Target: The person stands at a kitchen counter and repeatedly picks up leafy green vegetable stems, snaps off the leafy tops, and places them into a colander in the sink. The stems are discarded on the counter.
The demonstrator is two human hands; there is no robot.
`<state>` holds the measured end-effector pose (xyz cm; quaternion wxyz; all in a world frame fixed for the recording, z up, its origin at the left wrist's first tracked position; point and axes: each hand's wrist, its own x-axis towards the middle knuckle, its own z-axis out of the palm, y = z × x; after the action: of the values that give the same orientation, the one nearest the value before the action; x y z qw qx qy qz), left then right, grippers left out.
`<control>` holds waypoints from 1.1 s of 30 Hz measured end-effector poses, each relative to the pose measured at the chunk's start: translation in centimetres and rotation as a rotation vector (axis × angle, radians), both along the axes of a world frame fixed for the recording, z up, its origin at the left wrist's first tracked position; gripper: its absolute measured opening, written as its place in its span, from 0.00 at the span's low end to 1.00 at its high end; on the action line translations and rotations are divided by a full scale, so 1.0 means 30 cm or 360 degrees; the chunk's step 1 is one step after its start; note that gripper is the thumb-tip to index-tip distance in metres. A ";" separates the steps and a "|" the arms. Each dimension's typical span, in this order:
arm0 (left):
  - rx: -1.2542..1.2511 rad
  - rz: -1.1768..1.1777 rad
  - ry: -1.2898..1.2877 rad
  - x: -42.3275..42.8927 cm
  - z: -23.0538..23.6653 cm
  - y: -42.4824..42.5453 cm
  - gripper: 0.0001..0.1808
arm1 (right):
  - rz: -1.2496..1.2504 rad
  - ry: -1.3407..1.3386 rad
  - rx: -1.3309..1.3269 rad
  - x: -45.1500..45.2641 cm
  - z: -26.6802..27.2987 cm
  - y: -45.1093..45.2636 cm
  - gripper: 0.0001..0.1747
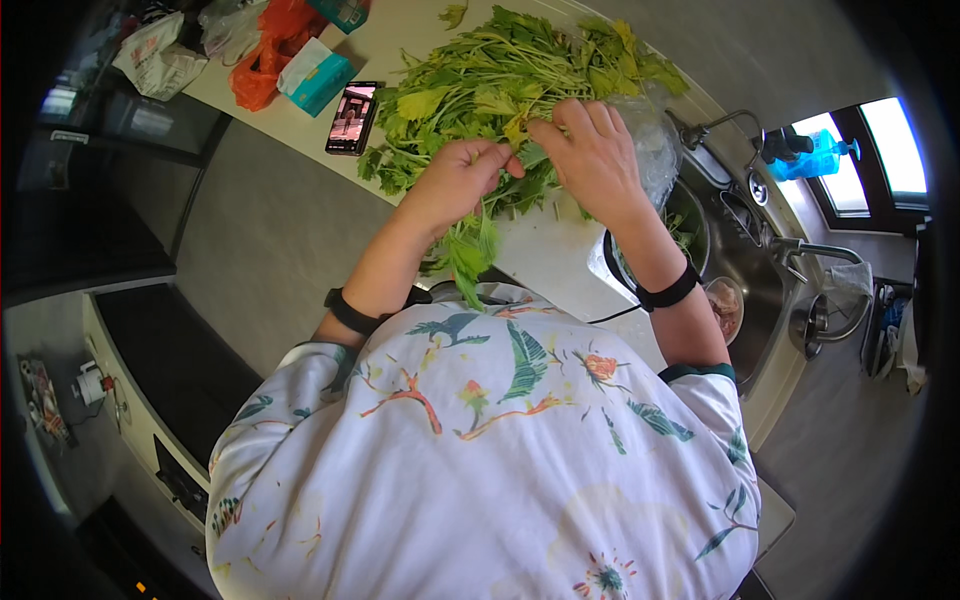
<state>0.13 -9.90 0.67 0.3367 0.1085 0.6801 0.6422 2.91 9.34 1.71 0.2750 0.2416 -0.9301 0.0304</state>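
Observation:
A large heap of leafy celery [480, 75] covers the counter before me. My left hand [461, 180] is closed on a celery sprig [469, 251], whose leaves hang down below the palm. Just to the right, my right hand [596, 161] is at the edge of the heap, fingers bent over the leaves; whether it grips one is hidden. A clear plastic bag [652, 142] lies under the heap's right side. Beside my right forearm, a bowl [694, 217] holding some greens stands at the sink, partly covered by the arm.
A phone [352, 118] with a lit screen lies left of the heap, near a teal tissue pack [316, 79] and an orange plastic bag [262, 71]. At right are the steel sink [757, 300], its faucet [825, 251] and a bowl of raw meat [724, 307].

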 end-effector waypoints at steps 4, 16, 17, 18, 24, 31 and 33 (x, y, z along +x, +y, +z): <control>0.0029 -0.0053 -0.0172 0.003 0.018 -0.006 0.16 | 0.0100 -0.0024 -0.0066 0.003 -0.023 -0.007 0.07; 0.0100 -0.0225 -0.0165 0.008 0.023 0.005 0.17 | 0.0336 -0.1080 -0.3367 0.031 -0.114 -0.013 0.05; 0.0139 -0.0178 -0.0209 0.013 0.002 0.000 0.17 | 0.0434 -0.0888 -0.3608 -0.008 -0.102 0.038 0.07; 0.0179 -0.0141 -0.0252 0.016 -0.029 -0.007 0.17 | 0.0527 -0.0666 -0.3840 -0.035 -0.088 0.076 0.08; 0.0299 -0.0043 -0.0278 0.012 -0.031 -0.007 0.18 | -0.0340 -0.0745 -0.2908 -0.123 -0.065 0.197 0.16; 0.0467 0.0004 -0.0425 -0.015 -0.005 0.008 0.16 | -0.0935 -0.0453 -0.1600 -0.461 -0.135 0.509 0.27; 0.0436 0.0036 -0.0429 -0.020 -0.006 0.001 0.16 | -0.0946 -0.0169 -0.1420 -0.541 -0.219 0.589 0.27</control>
<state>-0.46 -9.87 0.50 0.3995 0.0587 0.5361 0.7413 -13.31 27.01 -4.87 0.3002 -0.1740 -0.8678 0.3556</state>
